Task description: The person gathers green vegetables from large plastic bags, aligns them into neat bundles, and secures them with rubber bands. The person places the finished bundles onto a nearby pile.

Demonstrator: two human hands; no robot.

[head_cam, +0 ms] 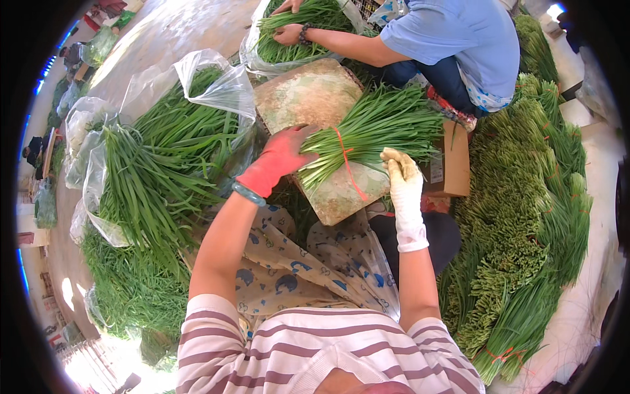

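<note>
A bundle of long green leaves, apparently garlic chives, lies across a worn, stained board. An orange-red tie crosses the bundle near its pale cut ends, and one loose tail hangs over the board. My left hand, in a red glove with darkened fingers, has its thumb and fingers around the left side of the cut ends. My right hand, in a white glove with yellowed fingertips, is at the bundle's lower right edge. Its fingers are bent close together; whether they pinch anything is hidden.
Loose chives spill from clear plastic bags at left. Tied bundles are heaped along the right. A cardboard box stands beside the board. Across from me, a person in a blue shirt handles chives in another bag.
</note>
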